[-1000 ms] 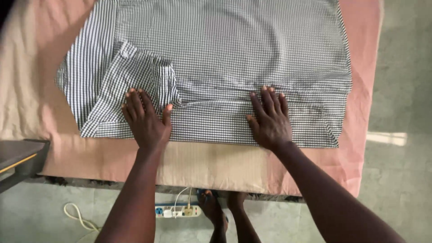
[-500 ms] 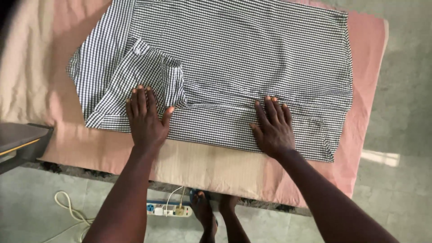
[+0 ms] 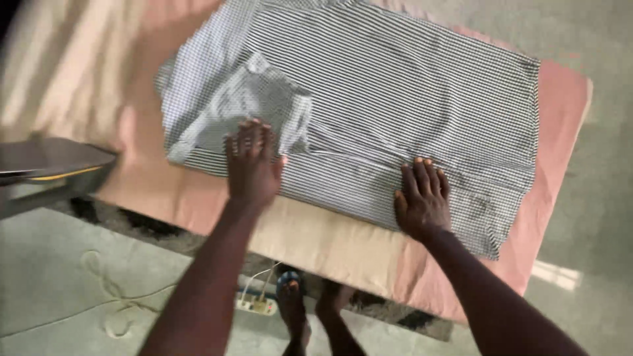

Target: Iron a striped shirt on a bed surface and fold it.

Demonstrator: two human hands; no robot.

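A black-and-white checked shirt [image 3: 395, 99] lies spread flat on a table covered with a pink and beige cloth [image 3: 316, 240]. My left hand [image 3: 252, 165] rests palm down on the shirt's near edge, just below a folded sleeve [image 3: 264, 105]. Further right, my right hand [image 3: 422, 198] presses flat on the near hem with its fingers spread. Neither hand holds anything. The picture is blurred by camera motion.
A dark flat object with a yellow edge [image 3: 53, 165] juts in at the left, beside the table. On the grey floor below lie a power strip [image 3: 258, 303] with a white cord [image 3: 112, 310], and my feet [image 3: 310, 310] stand by the table's front edge.
The camera has swung and tilted, so the table now sits slanted in view. My left hand has slid a little up toward the folded sleeve; my right hand stays flat on the hem.
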